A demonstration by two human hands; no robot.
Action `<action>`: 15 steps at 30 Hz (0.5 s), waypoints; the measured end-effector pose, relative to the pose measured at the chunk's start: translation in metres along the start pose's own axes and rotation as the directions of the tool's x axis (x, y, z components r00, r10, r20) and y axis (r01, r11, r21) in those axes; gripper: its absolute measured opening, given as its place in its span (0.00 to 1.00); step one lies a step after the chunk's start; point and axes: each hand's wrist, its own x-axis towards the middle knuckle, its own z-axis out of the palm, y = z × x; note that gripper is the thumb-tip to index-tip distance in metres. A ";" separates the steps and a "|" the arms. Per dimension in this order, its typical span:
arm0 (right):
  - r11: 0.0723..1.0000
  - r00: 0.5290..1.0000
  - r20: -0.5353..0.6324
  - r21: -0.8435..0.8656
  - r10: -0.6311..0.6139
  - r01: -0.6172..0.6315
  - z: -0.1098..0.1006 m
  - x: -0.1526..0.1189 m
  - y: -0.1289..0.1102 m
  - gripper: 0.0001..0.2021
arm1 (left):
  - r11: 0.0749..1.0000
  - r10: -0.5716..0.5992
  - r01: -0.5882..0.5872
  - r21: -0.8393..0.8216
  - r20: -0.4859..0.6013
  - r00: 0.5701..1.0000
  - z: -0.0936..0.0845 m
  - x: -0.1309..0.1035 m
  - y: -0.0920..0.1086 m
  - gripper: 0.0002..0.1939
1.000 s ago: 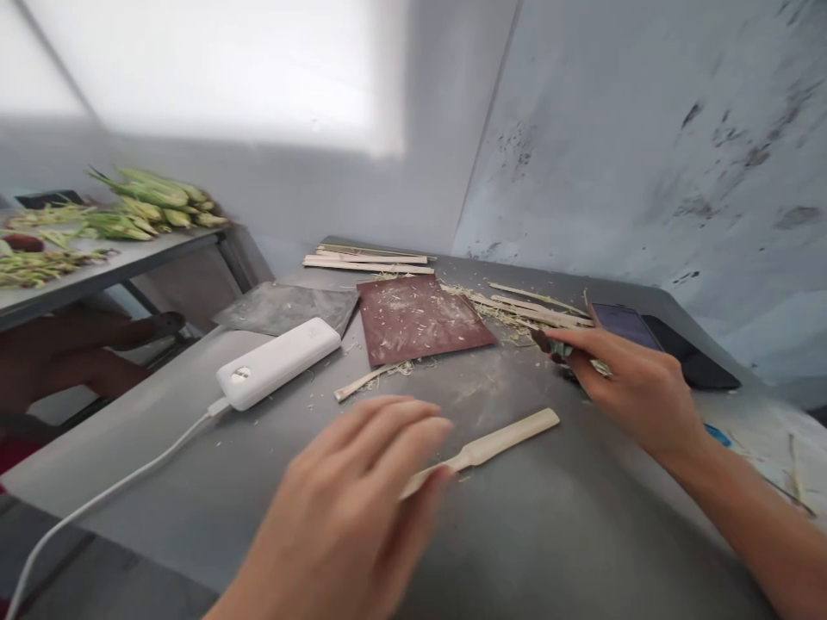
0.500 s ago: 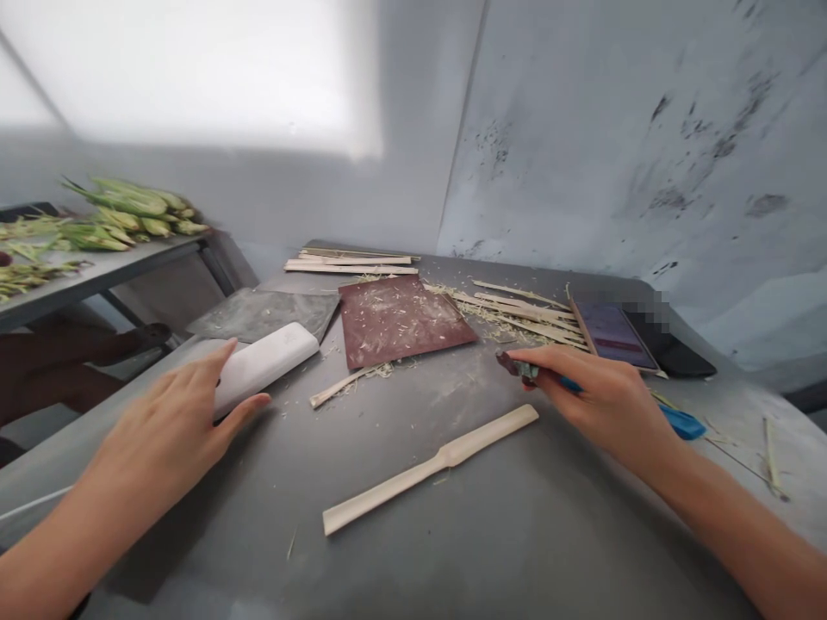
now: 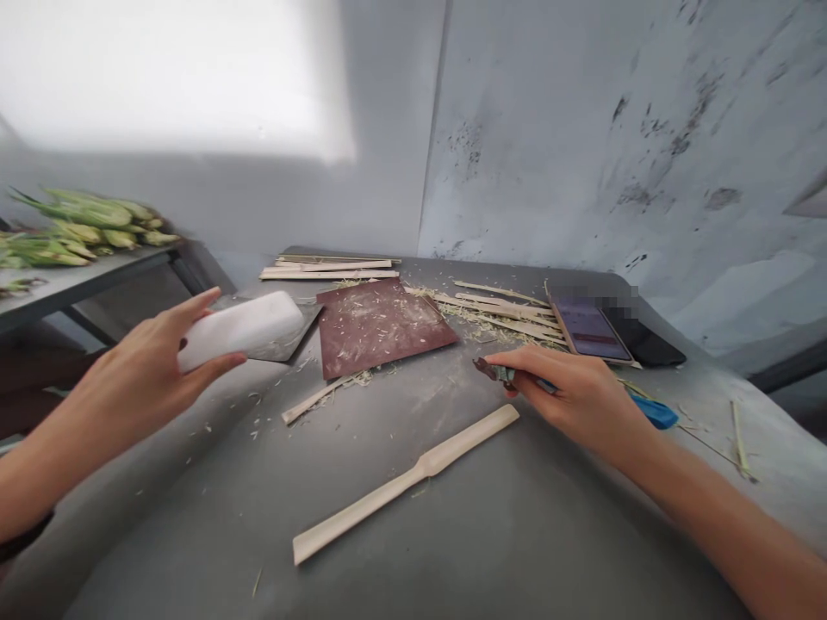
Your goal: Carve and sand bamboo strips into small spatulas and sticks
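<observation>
At the left, my left hand [image 3: 152, 357] grips a white rounded block [image 3: 242, 329], thumb below and fingers above, raised over the grey table [image 3: 491, 517]. My right hand [image 3: 562, 387] holds a small knife [image 3: 496, 372] with a dark tip and a bluish handle, mostly hidden by the fingers. Between the hands and nearer me lies a pale carved bamboo strip [image 3: 426, 465], narrowed near its middle. A shorter strip [image 3: 316, 403] rests below a dark red sheet [image 3: 381, 327] sprinkled with shavings.
Behind the red sheet are stacked bamboo strips [image 3: 329, 269]; more strips [image 3: 510, 312] lie among shavings to its right. A phone [image 3: 591, 327], a dark device [image 3: 646, 340] and a blue object [image 3: 656, 412] sit at the right. Green corn ears [image 3: 96, 220] lie on another table.
My left hand has lifted the white block off the table. My right hand still holds the knife. The whole view has shifted slightly.
</observation>
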 end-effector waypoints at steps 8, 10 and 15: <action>1.000 1.000 0.005 0.000 -0.008 0.008 0.000 0.000 0.002 0.18 | 0.971 0.216 -0.214 -0.109 0.012 0.976 0.027 0.094 0.031 0.44; 1.000 1.000 0.010 0.015 -0.011 0.011 -0.001 0.000 0.001 0.18 | 0.968 0.217 -0.214 -0.127 0.005 0.976 0.043 0.109 0.031 0.45; 1.000 1.000 0.029 0.027 0.001 -0.001 -0.001 0.000 0.001 0.19 | 0.962 0.240 -0.240 -0.127 -0.022 0.971 0.074 0.120 0.008 0.41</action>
